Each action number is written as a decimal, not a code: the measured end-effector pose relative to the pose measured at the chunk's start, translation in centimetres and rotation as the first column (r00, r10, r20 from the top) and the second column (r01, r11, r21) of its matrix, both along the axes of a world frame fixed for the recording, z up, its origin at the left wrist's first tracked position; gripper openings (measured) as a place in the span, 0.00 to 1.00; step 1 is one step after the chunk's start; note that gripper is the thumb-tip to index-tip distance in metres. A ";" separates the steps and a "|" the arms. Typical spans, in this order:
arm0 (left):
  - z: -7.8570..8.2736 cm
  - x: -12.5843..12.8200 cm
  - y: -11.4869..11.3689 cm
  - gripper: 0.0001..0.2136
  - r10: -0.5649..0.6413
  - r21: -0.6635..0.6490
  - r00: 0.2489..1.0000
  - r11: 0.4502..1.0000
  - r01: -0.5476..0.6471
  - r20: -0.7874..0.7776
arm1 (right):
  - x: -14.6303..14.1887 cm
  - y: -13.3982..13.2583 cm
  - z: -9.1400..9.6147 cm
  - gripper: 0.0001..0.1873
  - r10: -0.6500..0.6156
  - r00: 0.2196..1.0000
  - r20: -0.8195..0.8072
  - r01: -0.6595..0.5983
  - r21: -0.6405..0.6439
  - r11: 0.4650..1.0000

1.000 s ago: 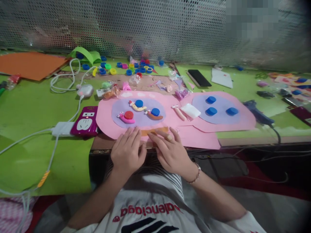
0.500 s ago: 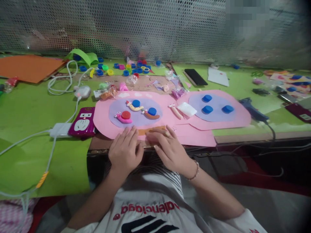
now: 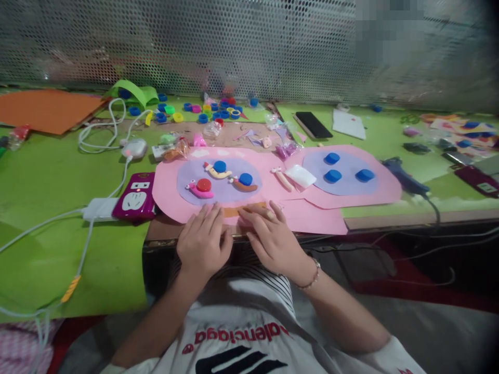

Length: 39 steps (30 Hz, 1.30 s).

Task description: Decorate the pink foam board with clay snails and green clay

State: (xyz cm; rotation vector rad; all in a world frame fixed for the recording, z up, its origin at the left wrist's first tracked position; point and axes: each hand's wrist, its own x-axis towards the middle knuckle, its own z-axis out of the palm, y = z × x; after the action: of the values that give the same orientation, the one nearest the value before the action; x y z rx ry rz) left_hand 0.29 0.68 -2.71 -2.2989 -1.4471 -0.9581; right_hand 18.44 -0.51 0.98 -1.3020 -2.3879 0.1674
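Observation:
My left hand (image 3: pixel 204 240) lies flat on the near edge of a pink paper cutout (image 3: pixel 166 192), fingers stretched out. Fingers spread, my right hand (image 3: pixel 275 236) rests on a brown strip (image 3: pixel 231 212), partly hiding it; neither hand grips anything. On the cutout's lilac oval (image 3: pixel 187 174) sit three clay snails with bottle-cap shells: a pink snail (image 3: pixel 200 192) with a red cap, a cream snail (image 3: pixel 218 171) and a brown snail (image 3: pixel 245 184) with blue caps. A pale clay roll with eyes (image 3: pixel 284 179) lies beside a white packet (image 3: pixel 300 176).
Right of the cutout, another lilac oval (image 3: pixel 346 186) carries three blue caps (image 3: pixel 332 176). Beyond it lies a glue gun (image 3: pixel 407 176). A purple power strip (image 3: pixel 134 197) with white cables stands at the left. Loose caps (image 3: pixel 203 119), a phone (image 3: pixel 313 125) and orange paper (image 3: pixel 47 109) lie farther back.
The camera view has shifted very slightly. Both hands stay in nearly the same place on the paper and strip, and the snails and caps have not moved.

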 end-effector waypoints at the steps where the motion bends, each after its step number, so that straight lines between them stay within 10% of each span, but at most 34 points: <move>1: 0.0 0.0 0.0 0.18 -0.002 -0.002 1.000 1.000 0.002 0.008 | 0.0 0.0 0.1 0.21 0.007 1.000 -0.003 -0.007 -0.009 1.000; 30: 0.4 -1.4 -1.2 0.27 -0.007 -0.018 0.984 1.000 0.010 0.179 | 0.1 0.0 -0.4 0.18 0.017 0.998 -0.057 -0.012 0.082 0.997; 39: 0.4 -1.9 -1.1 0.19 -0.001 -0.099 0.995 0.995 -0.009 -0.103 | -0.2 -0.1 -1.2 0.24 -0.014 0.998 -0.069 0.025 0.164 0.986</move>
State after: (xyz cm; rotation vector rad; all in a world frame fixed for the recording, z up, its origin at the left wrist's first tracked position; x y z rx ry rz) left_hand -1.58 -0.41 -2.29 -2.3765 -1.4870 -0.7698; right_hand 18.25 -0.62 -0.25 -1.2230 -2.2787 0.0067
